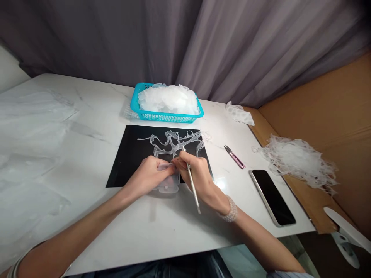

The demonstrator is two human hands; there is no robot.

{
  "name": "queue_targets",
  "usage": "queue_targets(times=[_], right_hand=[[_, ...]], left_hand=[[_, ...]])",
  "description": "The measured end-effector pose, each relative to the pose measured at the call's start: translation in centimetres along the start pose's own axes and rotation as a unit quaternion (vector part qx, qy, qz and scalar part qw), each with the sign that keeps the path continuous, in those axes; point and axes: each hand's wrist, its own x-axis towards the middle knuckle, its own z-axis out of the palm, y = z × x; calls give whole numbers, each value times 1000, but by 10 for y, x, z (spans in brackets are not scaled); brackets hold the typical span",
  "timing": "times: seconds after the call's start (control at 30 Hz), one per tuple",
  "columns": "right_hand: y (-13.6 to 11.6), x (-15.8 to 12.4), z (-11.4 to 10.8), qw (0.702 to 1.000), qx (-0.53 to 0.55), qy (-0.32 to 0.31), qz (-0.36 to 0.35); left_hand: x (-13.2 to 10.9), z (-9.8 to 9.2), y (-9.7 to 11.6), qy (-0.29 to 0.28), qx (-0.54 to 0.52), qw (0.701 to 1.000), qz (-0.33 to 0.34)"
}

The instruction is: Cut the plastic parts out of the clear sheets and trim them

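Observation:
My left hand [147,173] grips a translucent plastic piece [169,185] by its upper edge, above the front of a black mat [121,164]. My right hand [197,170] is closed round a thin metallic rod-like tool [193,191], whose rear end slants down toward me. The fingertips of both hands meet at the top edge of the piece. Clear, branching plastic scrap [175,144] lies on the mat just beyond my fingers; whether it is joined to the held piece is hidden by them.
Behind the mat stands a blue basket [171,117] heaped with translucent pieces. To the right lie purple thread snips [235,157], a phone [272,197] and a tangled pile of clear scrap [298,160] on cardboard. Clear plastic bags [31,154] spread over the left side.

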Motion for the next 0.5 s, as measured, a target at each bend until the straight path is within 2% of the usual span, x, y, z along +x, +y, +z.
queue_targets(times=[0.07, 0.13, 0.2, 0.3, 0.43, 0.5], right_hand=[[12, 2, -4, 999, -32, 33, 8], [28, 5, -13, 996, -47, 71, 32], [39, 9, -23, 992, -52, 100, 55], [41, 11, -35, 989, -52, 125, 67], [20, 10, -31, 984, -17, 164, 66], [8, 9, -24, 987, 41, 128, 89]], left_hand=[[-3, 0, 0, 53, 30, 997, 36], [-6, -4, 1, 85, 2, 996, 41], [-7, -11, 1, 64, -76, 995, 25], [-7, -22, 0, -4, -213, 977, -17], [-6, -26, 3, -36, -344, 937, -51], [-7, -24, 6, -41, -382, 921, -59]])
